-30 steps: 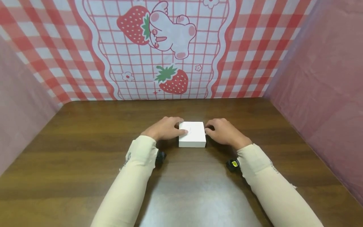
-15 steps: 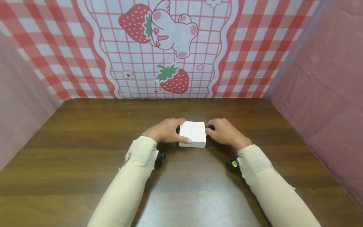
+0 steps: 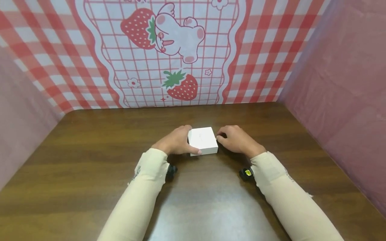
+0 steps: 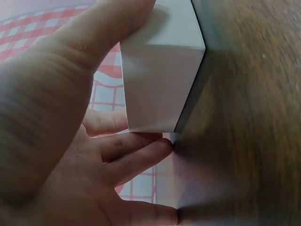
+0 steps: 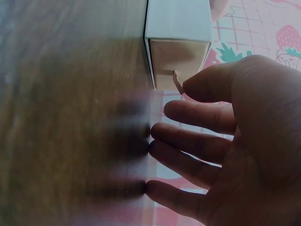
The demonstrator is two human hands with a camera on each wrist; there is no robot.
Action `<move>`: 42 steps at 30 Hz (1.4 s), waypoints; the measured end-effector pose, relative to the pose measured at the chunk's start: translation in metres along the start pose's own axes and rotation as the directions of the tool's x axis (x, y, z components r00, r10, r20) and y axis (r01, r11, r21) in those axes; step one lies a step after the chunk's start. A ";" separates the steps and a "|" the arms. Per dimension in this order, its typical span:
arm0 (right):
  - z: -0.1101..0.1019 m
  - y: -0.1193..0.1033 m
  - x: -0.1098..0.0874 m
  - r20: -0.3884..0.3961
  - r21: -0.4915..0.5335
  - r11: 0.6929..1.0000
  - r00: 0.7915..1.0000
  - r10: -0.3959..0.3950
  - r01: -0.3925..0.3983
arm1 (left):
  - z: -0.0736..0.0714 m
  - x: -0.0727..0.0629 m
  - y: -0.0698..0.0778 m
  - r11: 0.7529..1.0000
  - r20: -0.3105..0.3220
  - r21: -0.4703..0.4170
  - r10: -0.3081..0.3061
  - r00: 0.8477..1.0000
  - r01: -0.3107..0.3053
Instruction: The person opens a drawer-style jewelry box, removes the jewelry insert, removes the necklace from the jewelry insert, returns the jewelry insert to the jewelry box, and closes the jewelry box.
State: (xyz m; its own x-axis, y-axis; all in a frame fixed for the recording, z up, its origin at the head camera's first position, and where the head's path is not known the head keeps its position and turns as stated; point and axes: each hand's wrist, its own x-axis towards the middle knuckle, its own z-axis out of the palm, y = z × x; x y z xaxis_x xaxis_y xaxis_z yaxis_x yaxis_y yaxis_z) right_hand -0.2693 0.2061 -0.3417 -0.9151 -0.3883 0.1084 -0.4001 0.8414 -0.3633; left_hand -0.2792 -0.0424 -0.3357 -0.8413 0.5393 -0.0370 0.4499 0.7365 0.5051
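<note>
White box (image 3: pixel 202 138) gripped in left hand (image 3: pixel 176 140); right hand (image 3: pixel 236 140) loosely spread, thumb at small tab (image 5: pixel 177 81).

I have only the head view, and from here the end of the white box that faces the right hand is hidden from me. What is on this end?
Observer: The right wrist view shows a small tab sticking out of that end of the white box.

Operator: Thank you. Is the right hand holding this tab?

Observer: The thumb tip of the right hand is right at the tab's free end; I cannot tell whether it is pinched.

Operator: And the opposite end, beside the left hand, has it also a tab?

Observer: No tab shows there. In the left wrist view, the end facing the palm of the left hand looks plain.
</note>
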 end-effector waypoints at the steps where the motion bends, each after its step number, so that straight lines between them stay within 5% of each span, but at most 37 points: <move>1: 0.001 0.000 -0.001 -0.004 0.002 1.000 1.000 0.003 -0.003 | 0.001 0.000 0.000 1.000 -0.003 -0.001 0.004 1.000 -0.004; 27: -0.001 0.005 -0.002 -0.025 -0.029 0.999 0.999 -0.038 0.038 | -0.003 0.003 0.002 0.997 0.019 0.043 0.069 0.997 -0.069; 42: 0.008 0.005 0.002 -0.048 -0.009 0.988 0.987 -0.154 0.153 | 0.000 0.001 -0.006 0.997 0.027 0.032 0.076 0.997 -0.077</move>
State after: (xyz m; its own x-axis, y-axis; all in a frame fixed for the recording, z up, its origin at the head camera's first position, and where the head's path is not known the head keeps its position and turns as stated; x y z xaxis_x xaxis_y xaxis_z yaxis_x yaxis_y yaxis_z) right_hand -0.2726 0.2069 -0.3510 -0.8442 -0.4946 0.2068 -0.5361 0.7753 -0.3341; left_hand -0.2830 -0.0465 -0.3384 -0.7959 0.6051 -0.0219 0.5229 0.7051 0.4790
